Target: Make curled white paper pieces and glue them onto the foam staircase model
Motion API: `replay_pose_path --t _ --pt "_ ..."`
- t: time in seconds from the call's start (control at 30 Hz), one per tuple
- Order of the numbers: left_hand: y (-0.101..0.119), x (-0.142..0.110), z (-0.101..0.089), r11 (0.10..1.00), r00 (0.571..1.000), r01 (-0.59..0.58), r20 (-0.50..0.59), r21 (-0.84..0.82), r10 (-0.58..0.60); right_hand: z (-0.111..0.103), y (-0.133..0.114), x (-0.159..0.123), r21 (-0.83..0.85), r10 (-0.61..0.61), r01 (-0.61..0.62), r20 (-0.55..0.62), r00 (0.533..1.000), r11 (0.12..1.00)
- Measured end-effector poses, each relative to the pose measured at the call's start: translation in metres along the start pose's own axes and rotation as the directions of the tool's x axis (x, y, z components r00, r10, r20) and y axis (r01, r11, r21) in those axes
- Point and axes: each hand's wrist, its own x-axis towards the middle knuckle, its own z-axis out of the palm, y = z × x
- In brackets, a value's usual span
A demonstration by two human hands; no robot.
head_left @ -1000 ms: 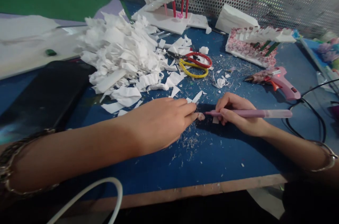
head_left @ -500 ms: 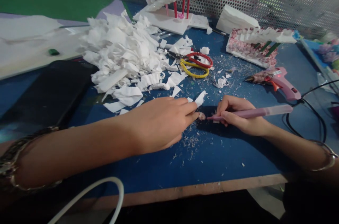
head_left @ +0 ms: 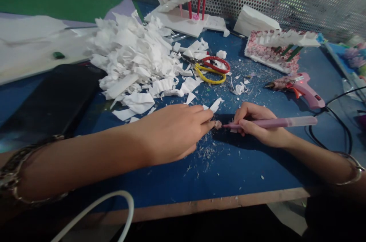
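Note:
My left hand reaches in low over the table, its fingers closed at the tips around a small crumpled pinkish-white piece. My right hand grips a pink pen with a clear cap on its back end. The pen's tip points left, right beside the piece; whether it touches cannot be made out. Fine white shavings lie just below the fingertips. A white paper scrap rests above them. The undersides of my left fingers are hidden.
A heap of torn white paper fills the left middle, with red-and-yellow-handled scissors beside it. A pink glue gun lies right. Two tooth-like models stand behind. A dark phone-like slab is left; a white cable curves in front.
My right hand and the pen have shifted very slightly. Both hands otherwise keep the same hold and place.

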Motion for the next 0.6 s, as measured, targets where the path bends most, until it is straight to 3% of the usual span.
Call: replay_pose_path --t 0.6 --pt "-0.0004 -0.0021 -0.0002 1.000 1.000 0.011 -0.001 -0.024 -0.011 0.0014 -0.0005 -0.0022 -0.020 -0.037 0.037 0.012 0.999 0.999"
